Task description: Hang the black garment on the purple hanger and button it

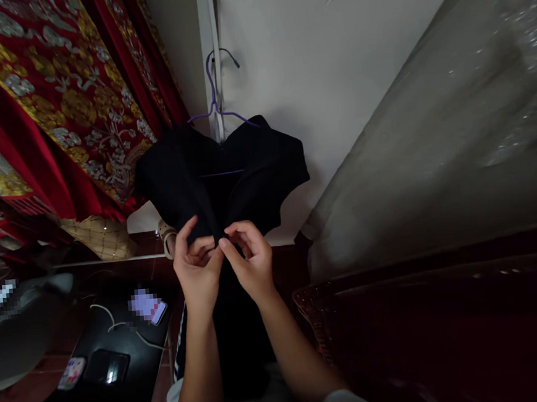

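A black short-sleeved garment [271, 176] hangs by its shoulders on a purple wire hanger [214, 106] against the wall. Its front falls open in a V below the neck. At the bottom of that V my left hand [198, 262] pinches the dark cloth between thumb and fingers, with the index finger raised. Close against it, my right hand [252, 255] grips the other front edge, thumb and index finger together. Both thumb tips nearly touch. Whether a button sits between them is too dark to tell.
Red embroidered cloth [79, 104] hangs at the left. Below it, a black table [120, 386] bears a lit phone [149, 306], a dark phone [107, 366] and a white cable [144, 341]. Plastic-wrapped material [413, 152] leans at the right above dark red carved furniture [446, 335].
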The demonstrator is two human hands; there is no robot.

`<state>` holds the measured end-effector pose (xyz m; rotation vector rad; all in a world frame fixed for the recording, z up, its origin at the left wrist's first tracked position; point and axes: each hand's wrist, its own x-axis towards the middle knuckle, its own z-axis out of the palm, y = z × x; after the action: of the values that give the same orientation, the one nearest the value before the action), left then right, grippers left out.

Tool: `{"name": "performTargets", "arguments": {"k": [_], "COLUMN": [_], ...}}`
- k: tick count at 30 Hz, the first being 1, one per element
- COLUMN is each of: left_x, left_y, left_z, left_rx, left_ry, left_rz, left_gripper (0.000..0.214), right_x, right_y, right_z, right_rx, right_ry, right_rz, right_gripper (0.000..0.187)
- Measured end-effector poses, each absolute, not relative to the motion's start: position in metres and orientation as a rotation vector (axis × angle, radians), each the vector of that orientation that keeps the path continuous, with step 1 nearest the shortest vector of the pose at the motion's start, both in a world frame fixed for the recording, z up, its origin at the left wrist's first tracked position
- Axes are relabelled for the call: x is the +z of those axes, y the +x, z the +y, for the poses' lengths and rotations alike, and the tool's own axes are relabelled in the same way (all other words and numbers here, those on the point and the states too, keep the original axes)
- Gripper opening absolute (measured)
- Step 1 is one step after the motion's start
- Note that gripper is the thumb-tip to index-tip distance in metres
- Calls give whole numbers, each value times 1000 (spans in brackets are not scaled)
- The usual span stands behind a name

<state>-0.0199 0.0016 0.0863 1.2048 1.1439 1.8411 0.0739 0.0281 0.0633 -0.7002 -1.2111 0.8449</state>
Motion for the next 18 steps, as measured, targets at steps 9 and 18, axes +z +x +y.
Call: {"name": "performTargets", "arguments": {"k": [9, 18], "left_x": [81, 82], "left_y": [-32, -20], "left_z": [1, 2], "left_rx": [1837, 1666], "left_ry": [1245, 1377], "left_rz": [1334, 1216], "left_gripper": [12, 8], "right_x": [60, 49], "right_y": [87, 94], "right_z": [31, 29], "right_rx": [955, 822], "right_ry": [-588, -686], "right_rz": [-1430, -1299], "right_gripper": [16, 14]}}
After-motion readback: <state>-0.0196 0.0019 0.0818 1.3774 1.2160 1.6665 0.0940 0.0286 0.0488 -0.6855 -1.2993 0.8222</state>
